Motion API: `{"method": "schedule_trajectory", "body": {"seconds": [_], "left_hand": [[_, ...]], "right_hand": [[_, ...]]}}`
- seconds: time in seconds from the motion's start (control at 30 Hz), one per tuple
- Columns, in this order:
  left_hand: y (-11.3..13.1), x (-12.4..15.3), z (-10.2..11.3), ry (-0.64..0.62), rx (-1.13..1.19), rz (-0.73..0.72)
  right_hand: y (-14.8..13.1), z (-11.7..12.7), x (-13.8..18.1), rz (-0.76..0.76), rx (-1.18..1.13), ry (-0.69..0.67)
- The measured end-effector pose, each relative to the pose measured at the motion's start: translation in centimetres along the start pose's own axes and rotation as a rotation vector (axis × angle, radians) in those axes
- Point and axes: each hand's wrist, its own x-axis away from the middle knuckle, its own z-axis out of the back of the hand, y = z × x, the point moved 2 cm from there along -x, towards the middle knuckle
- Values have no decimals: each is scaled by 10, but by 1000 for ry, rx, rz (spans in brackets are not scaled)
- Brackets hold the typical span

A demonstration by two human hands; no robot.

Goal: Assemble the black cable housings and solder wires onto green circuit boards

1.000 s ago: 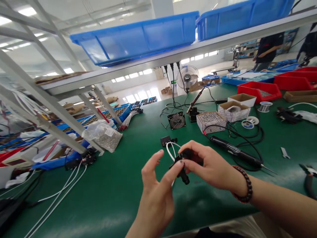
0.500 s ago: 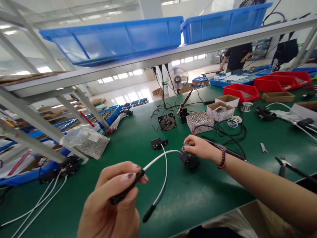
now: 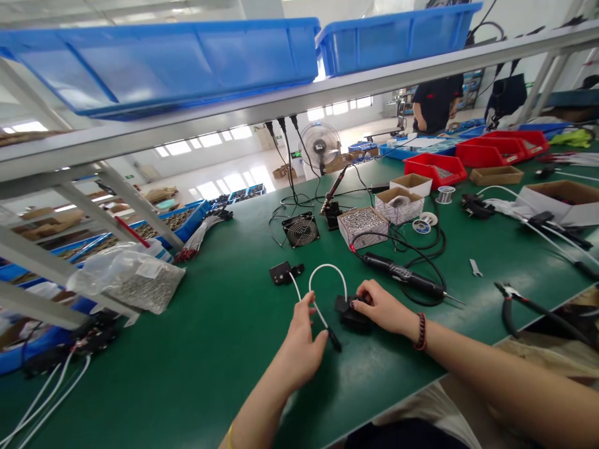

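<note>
Right hand (image 3: 386,307) on block (image 3: 352,320)

Fingers grip its edge; the left hand (image 3: 299,352) is spread open beside the cable (image 3: 327,266). The block sits on the bench (image 3: 210,349), probably light, rigid: pinch its sides; the cable should flex.

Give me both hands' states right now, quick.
Left hand: open, beside the white cable; contact cannot be told.
Right hand: closed on the black part.

Head view, forward and down
</note>
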Motion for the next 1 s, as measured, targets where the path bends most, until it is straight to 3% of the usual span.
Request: {"method": "schedule_trajectory", "body": {"seconds": [0.13,0.3,0.57,0.67,0.87,1.0], "left_hand": [[0,-27,-23,-90,-232,-72],[16,-24,-29,-155,-321,-142],[1,-4,-52,-44,-250,12],[-1,0,-50,16,-121,8],[-7,-1,-32,-213,515,135],[-16,-2,-33,-191,634,170]], "right_hand": [[4,-3,0,-2,0,-38],[-1,-1,11,34,11,-81],[-5,-1,25,64,-152,-229],[-3,-4,23,60,-218,-232],[-5,-6,24,107,-288,-243],[-3,-6,26,120,-325,-264]]}}
